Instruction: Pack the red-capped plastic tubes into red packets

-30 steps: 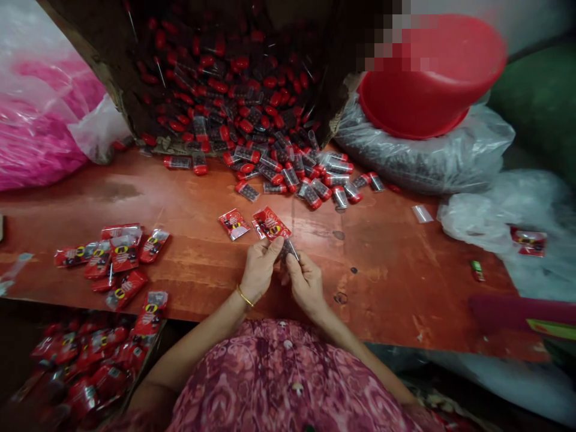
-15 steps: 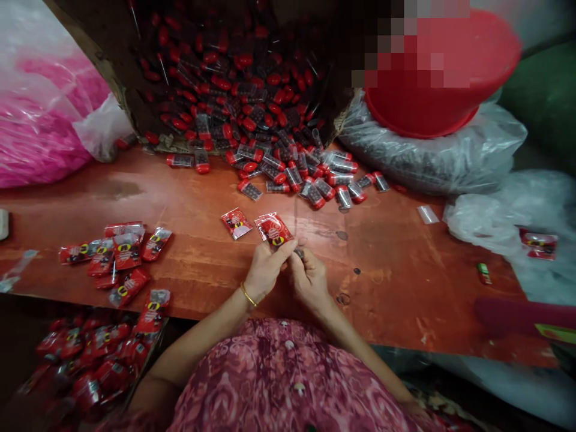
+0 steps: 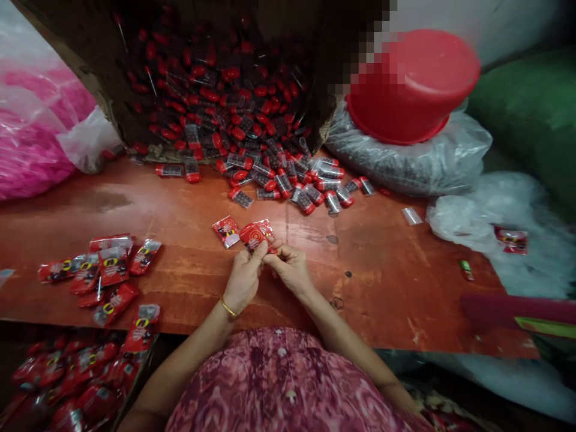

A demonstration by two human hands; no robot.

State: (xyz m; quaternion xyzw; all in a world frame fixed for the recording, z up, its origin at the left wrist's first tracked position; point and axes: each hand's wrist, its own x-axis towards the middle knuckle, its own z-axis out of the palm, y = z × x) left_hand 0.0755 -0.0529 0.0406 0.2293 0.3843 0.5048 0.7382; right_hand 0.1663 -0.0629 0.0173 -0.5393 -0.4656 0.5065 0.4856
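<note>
Between thumb and fingers, my left hand [image 3: 244, 275] grips a small red printed packet [image 3: 252, 236]. My right hand [image 3: 291, 268] is closed in a pinch at the packet's lower right end, and its fingertips partly cover that edge. Whatever may be inside the packet is hidden. Just beyond the hands another red packet [image 3: 266, 227] lies partly covered by the held one. A flat red packet [image 3: 225, 231] with a pale corner rests to its left. Farther back, several clear vials with red caps [image 3: 283, 183] and dark beads inside are spread on the wooden table [image 3: 387, 270].
A carton [image 3: 333, 114] on its side spills many vials. Filled red packets [image 3: 113, 266] lie at left, above a box of more packets [image 3: 85, 372]. A red tub [image 3: 409, 90] sits on a plastic bag of dark pieces [image 3: 391, 171]. Pink-filled bags [image 3: 36, 132] stand left.
The held packet has turned and come lower, its printed face now showing a round pattern. My right fingers have shifted up onto its end. The whole view has swung slightly right.
</note>
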